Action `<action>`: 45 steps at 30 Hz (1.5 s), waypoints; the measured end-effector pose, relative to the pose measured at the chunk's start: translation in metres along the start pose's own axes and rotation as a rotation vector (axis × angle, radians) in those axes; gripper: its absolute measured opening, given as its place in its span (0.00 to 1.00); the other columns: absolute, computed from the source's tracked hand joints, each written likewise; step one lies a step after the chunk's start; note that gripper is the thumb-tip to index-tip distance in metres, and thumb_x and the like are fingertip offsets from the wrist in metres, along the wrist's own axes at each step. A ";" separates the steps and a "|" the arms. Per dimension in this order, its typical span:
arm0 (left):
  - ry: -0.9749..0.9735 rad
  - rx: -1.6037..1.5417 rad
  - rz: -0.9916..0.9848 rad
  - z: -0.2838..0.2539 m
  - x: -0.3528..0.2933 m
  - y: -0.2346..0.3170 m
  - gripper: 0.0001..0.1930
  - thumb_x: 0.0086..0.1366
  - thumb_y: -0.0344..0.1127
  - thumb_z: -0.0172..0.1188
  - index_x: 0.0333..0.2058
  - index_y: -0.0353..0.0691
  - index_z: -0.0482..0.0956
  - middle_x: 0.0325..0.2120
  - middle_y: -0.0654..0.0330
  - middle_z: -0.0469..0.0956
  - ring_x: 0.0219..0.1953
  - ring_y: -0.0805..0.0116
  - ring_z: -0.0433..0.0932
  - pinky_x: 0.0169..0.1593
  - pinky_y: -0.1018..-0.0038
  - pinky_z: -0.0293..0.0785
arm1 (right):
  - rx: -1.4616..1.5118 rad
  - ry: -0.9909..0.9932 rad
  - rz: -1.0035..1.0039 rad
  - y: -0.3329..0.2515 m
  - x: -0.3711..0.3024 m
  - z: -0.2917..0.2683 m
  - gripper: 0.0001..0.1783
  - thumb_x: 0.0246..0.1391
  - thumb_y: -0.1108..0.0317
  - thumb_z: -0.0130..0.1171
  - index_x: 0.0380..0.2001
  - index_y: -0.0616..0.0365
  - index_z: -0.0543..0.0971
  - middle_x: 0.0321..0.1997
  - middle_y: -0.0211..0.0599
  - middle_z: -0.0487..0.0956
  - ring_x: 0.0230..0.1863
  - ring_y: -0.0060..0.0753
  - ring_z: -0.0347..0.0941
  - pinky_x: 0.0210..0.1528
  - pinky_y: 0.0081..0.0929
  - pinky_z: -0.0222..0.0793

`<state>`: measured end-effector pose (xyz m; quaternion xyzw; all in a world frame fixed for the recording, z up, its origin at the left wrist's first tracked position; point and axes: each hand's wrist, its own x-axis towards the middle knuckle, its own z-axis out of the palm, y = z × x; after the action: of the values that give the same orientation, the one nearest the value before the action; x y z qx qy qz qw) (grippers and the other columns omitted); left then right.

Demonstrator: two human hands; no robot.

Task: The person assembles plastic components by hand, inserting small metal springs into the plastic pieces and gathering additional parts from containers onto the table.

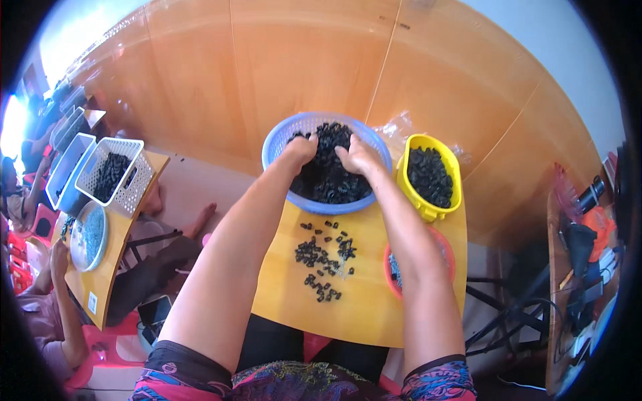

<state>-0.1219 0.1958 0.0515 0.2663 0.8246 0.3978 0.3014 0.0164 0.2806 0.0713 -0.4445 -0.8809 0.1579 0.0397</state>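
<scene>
Both my hands reach into a round blue plastic basket (pixel 275 144) heaped with small black plastic pieces (pixel 334 184). My left hand (pixel 303 150) is at the left of the heap, its thumb apart from the fingers. Opposite it, my right hand (pixel 360 156) has its thumb spread toward the middle. Both hands look open, with fingertips against or partly among the pieces, so some fingers are hidden. Loose black pieces (pixel 311 252) lie scattered on the yellow table (pixel 361 307) between my forearms.
A yellow tub (pixel 402 179) of black pieces stands right of the basket. A red bowl (pixel 449 248) of small grey parts is partly behind my right forearm. A wooden panel (pixel 301 67) rises behind the table. At left, a person sits by another table with a white basket (pixel 134 190).
</scene>
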 end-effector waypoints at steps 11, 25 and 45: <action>-0.136 0.203 0.029 0.026 0.037 -0.008 0.37 0.67 0.61 0.26 0.58 0.34 0.64 0.61 0.46 0.58 0.65 0.45 0.54 0.64 0.55 0.49 | -0.073 -0.053 -0.095 0.005 0.030 0.015 0.37 0.57 0.43 0.43 0.58 0.65 0.66 0.60 0.56 0.66 0.63 0.48 0.61 0.64 0.34 0.55; -0.295 -0.667 -0.147 0.029 0.020 -0.001 0.36 0.67 0.61 0.32 0.59 0.37 0.61 0.60 0.48 0.61 0.60 0.50 0.61 0.58 0.50 0.57 | 0.689 -0.203 0.104 -0.011 0.027 0.031 0.30 0.59 0.44 0.43 0.48 0.60 0.75 0.44 0.48 0.78 0.44 0.39 0.75 0.46 0.37 0.69; 0.195 -1.021 0.364 0.036 -0.104 0.029 0.13 0.63 0.37 0.55 0.39 0.33 0.80 0.30 0.60 0.79 0.31 0.75 0.74 0.37 0.76 0.72 | 1.455 0.697 -0.096 -0.045 -0.072 0.022 0.15 0.56 0.65 0.56 0.41 0.67 0.78 0.42 0.40 0.80 0.42 0.26 0.73 0.46 0.23 0.69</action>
<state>-0.0199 0.1584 0.0865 0.1865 0.4915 0.8158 0.2409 0.0204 0.1929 0.0698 -0.2928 -0.5125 0.5419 0.5982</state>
